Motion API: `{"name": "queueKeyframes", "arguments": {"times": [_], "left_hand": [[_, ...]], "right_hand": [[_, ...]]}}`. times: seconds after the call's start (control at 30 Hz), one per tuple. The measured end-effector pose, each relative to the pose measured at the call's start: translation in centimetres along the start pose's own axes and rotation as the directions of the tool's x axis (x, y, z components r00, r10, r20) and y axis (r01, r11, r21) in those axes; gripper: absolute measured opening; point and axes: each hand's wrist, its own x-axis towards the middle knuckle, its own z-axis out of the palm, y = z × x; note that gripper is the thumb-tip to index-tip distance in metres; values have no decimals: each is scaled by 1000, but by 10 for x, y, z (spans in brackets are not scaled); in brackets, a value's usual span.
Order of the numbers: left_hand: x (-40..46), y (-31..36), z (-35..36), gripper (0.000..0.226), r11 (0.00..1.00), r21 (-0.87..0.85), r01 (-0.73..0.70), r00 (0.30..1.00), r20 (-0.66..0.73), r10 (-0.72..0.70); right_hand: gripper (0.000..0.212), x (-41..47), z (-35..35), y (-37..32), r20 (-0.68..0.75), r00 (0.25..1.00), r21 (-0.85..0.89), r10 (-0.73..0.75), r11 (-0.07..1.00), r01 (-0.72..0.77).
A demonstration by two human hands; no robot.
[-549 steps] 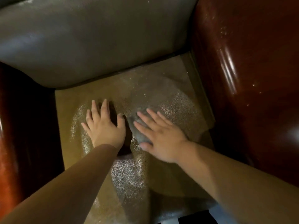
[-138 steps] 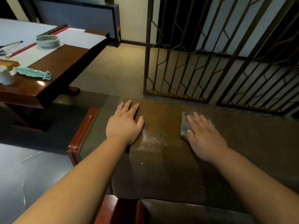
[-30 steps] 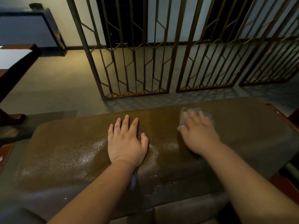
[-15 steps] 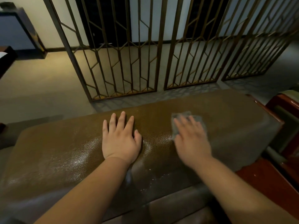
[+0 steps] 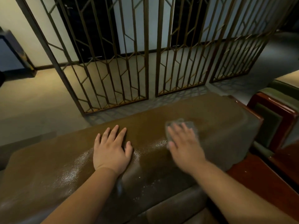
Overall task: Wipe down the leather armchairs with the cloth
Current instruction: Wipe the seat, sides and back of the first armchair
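Observation:
The brown pebbled-leather top of the armchair's backrest (image 5: pixel 223 126) stretches across the lower half of the view, with shiny patches near its front. My left hand (image 5: pixel 111 151) rests flat on the leather, fingers straight and spread. To its right, my right hand (image 5: pixel 184 146) presses a small grey cloth (image 5: pixel 186 124) onto the leather with straight fingers. Only the cloth's far edge shows beyond my fingertips, and my right hand is a little blurred.
A metal lattice screen (image 5: pixel 145 62) stands on the floor just behind the backrest. A glossy red-brown wooden arm (image 5: pixel 252 178) runs along the chair's right side. A second armchair with green cushions and wood trim (image 5: pixel 278 110) stands at the far right.
My right hand and the cloth have slid to the right along the backrest's top. The view has turned right, bringing the second chair further in. My left hand stays flat in place.

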Motion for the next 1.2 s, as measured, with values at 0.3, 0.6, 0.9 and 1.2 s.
{"name": "queueKeyframes", "arguments": {"times": [0.3,0.6,0.9,1.2], "left_hand": [[-1,8,-13,64,997,29,69,994,88,-71],[24,180,6,67,991,-59,121,985,135,-112],[32,181,36,71,993,25,114,992,-60,-113],[32,178,42,69,993,30,115,990,-86,-112]], "right_hand": [[71,27,-38,114,13,999,-33,33,999,-33],[69,3,-44,102,192,908,-8,-371,925,380],[66,42,-47,130,98,983,1,-158,987,159],[69,79,-54,196,77,995,-58,62,997,-57]]}}
